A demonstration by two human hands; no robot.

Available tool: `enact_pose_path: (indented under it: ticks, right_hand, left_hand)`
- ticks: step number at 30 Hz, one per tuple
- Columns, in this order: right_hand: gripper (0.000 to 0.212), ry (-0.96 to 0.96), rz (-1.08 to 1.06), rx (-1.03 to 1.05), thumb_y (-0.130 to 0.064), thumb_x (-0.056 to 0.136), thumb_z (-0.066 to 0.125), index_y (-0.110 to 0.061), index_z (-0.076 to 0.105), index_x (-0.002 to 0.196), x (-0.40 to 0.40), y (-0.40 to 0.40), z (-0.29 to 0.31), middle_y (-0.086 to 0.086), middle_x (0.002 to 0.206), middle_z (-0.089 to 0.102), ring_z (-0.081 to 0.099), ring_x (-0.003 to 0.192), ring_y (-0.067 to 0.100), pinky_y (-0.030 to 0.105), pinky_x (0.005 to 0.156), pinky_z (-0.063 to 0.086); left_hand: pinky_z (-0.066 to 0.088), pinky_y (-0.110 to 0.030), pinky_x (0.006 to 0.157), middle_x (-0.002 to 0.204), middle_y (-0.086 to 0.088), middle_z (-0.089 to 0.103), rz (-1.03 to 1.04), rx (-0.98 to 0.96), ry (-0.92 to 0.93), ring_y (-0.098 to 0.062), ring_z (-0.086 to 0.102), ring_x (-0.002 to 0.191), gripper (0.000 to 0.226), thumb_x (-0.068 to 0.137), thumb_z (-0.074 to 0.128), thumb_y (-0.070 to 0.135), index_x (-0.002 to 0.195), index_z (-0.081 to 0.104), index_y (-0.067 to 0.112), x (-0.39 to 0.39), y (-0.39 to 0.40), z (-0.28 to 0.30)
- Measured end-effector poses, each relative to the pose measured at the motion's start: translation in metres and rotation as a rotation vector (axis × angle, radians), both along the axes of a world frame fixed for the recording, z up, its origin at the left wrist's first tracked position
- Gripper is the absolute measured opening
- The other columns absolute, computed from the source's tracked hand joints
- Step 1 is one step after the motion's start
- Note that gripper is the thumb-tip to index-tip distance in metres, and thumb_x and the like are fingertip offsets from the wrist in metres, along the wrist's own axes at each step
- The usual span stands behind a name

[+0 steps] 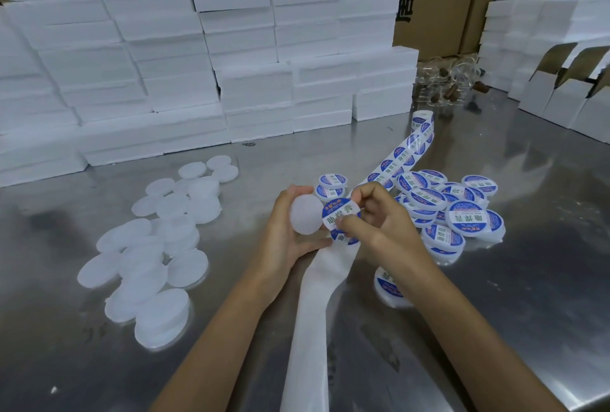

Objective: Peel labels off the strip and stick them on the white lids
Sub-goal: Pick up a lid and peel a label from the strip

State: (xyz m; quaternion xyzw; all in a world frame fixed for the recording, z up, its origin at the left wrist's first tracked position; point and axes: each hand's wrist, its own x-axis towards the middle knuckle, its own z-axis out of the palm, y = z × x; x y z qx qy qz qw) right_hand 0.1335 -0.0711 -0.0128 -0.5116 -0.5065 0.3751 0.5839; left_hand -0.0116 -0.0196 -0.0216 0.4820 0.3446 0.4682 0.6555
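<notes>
Not much to report on the person, honestly. Both forearms come into view bare from the bottom edge, no sleeves showing anywhere, so whatever top is worn stops above what the camera catches. No gloves on the left hand (286,234) or the right hand (379,217). No watch, bracelet or ring visible on either wrist or on the fingers that show. Nails look short and plain, though they're a bit too blurry to say more.
</notes>
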Motion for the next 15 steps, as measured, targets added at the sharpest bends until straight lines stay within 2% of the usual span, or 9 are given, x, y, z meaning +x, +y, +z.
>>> enact_pose_path:
  ticks: [2, 4, 6, 8, 10, 12, 15]
  right_hand:
    - [0.025, 0.045, -0.005, 0.019, 0.005, 0.083, 0.070, -0.008, 0.050, 0.092, -0.004, 0.001, -0.001, 0.019, 0.101, 0.067, 0.067, 0.095, 0.035, 0.046, 0.079, 0.056]
    - [0.028, 0.058, -0.018, 0.048, 0.004, 0.081, 0.072, -0.012, 0.051, 0.091, -0.006, 0.003, -0.003, 0.015, 0.100, 0.069, 0.071, 0.091, 0.023, 0.035, 0.075, 0.060]
    - [0.029, 0.046, -0.036, 0.073, 0.003, 0.080, 0.073, -0.014, 0.052, 0.089, -0.007, 0.005, -0.005, 0.011, 0.096, 0.070, 0.071, 0.086, 0.018, 0.027, 0.069, 0.058]
    - [0.029, 0.009, -0.056, 0.090, 0.002, 0.080, 0.074, -0.014, 0.052, 0.089, -0.007, 0.007, -0.008, 0.007, 0.091, 0.069, 0.070, 0.082, 0.017, 0.024, 0.067, 0.056]
    - [0.030, -0.039, -0.068, 0.104, 0.000, 0.079, 0.075, -0.015, 0.052, 0.090, -0.007, 0.008, -0.010, 0.001, 0.088, 0.067, 0.068, 0.077, 0.012, 0.021, 0.065, 0.053]
    - [0.030, -0.059, -0.073, 0.111, -0.001, 0.079, 0.076, -0.017, 0.053, 0.090, -0.006, 0.009, -0.012, -0.002, 0.086, 0.066, 0.067, 0.074, 0.009, 0.019, 0.063, 0.051]
    - [0.031, -0.069, -0.094, 0.118, -0.002, 0.078, 0.076, -0.019, 0.053, 0.089, -0.006, 0.011, -0.015, -0.007, 0.082, 0.066, 0.066, 0.072, 0.008, 0.018, 0.062, 0.051]
  left_hand:
    - [0.059, -0.048, 0.085, 0.106, -0.013, 0.074, -0.029, -0.070, -0.099, -0.031, 0.071, 0.098, 0.042, 0.095, 0.049, 0.048, 0.111, 0.063, 0.012, 0.003, -0.002, 0.003]
    - [0.058, -0.047, 0.086, 0.110, -0.018, 0.073, -0.057, -0.140, -0.156, -0.031, 0.071, 0.097, 0.050, 0.101, 0.038, 0.049, 0.117, 0.063, 0.009, 0.006, -0.004, 0.004]
    - [0.056, -0.046, 0.090, 0.110, -0.021, 0.072, -0.105, -0.163, -0.197, -0.031, 0.071, 0.096, 0.055, 0.101, 0.036, 0.052, 0.113, 0.066, 0.007, 0.008, -0.006, 0.005]
    - [0.056, -0.041, 0.088, 0.105, -0.018, 0.074, -0.158, -0.150, -0.230, -0.027, 0.072, 0.093, 0.057, 0.096, 0.039, 0.054, 0.100, 0.074, 0.010, 0.011, -0.008, 0.005]
    - [0.060, -0.033, 0.079, 0.102, -0.014, 0.075, -0.193, -0.125, -0.242, -0.023, 0.073, 0.091, 0.056, 0.089, 0.042, 0.054, 0.093, 0.080, 0.014, 0.014, -0.010, 0.005]
    - [0.060, -0.028, 0.075, 0.101, -0.012, 0.075, -0.193, -0.116, -0.244, -0.021, 0.074, 0.090, 0.055, 0.086, 0.044, 0.054, 0.099, 0.077, 0.013, 0.015, -0.010, 0.004]
    - [0.059, -0.027, 0.077, 0.102, -0.011, 0.075, -0.185, -0.095, -0.219, -0.020, 0.073, 0.092, 0.056, 0.085, 0.044, 0.054, 0.112, 0.067, 0.011, 0.016, -0.010, 0.003]
